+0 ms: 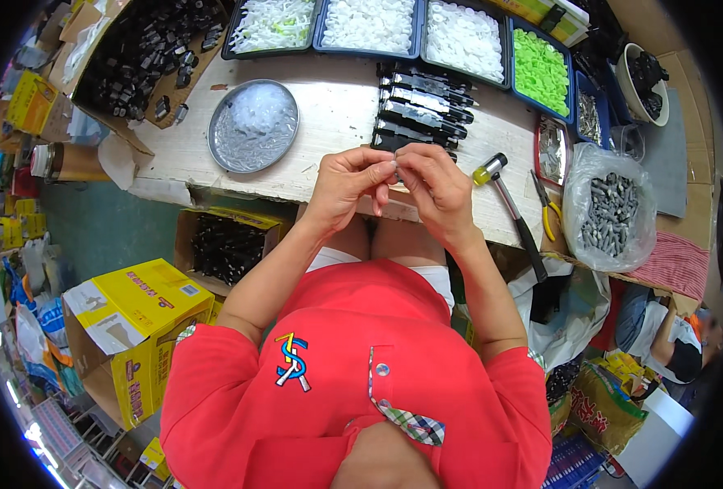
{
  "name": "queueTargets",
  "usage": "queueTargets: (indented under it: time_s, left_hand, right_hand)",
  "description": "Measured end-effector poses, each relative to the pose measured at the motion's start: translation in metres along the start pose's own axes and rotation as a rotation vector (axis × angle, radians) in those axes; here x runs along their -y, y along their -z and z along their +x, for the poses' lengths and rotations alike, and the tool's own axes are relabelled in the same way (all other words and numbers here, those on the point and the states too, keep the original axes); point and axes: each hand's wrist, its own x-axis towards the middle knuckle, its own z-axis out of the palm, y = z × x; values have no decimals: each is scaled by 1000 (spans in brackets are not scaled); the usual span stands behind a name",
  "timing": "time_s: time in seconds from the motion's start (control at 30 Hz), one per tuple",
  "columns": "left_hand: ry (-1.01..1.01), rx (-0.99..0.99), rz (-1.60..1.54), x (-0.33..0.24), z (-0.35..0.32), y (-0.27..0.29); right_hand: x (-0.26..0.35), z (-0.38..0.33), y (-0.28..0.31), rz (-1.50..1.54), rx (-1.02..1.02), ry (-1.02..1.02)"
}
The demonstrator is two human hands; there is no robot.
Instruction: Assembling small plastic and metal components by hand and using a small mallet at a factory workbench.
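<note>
My left hand [345, 186] and my right hand [439, 194] meet over the front edge of the white workbench [329, 106]. Thumbs and fingertips of both are pinched together around something tiny, mostly hidden by the fingers. Just beyond them lies a row of several black, long-bodied parts [423, 110], side by side. To the left stands a round grey metal dish [215, 122] heaped with small clear pieces [260, 110]. Right of my hands rest a hammer [510, 204] with a yellowish head and black grip, and pliers [550, 213] with yellow-orange handles.
Along the back, blue trays [367, 54] hold white pieces and green pieces [538, 72]. A cardboard box [137, 134] of black parts is at far left. A plastic bag [577, 196] of grey parts sits at right. Yellow cartons [154, 306] stand below, left. Another person's arm [663, 338] shows at lower right.
</note>
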Motion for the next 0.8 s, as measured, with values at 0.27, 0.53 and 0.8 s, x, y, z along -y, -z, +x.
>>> queueTargets:
  time_s: [0.27, 0.53, 0.8]
  left_hand:
    - [-272, -68, 632, -19, 1, 11]
    - [-565, 101, 1399, -16, 11, 29]
    - [-461, 231, 1657, -24, 23, 11]
  right_hand:
    - [-17, 2, 3, -266, 85, 120]
    - [-26, -8, -7, -453, 227, 116]
    - [-29, 0, 19, -364, 213, 59]
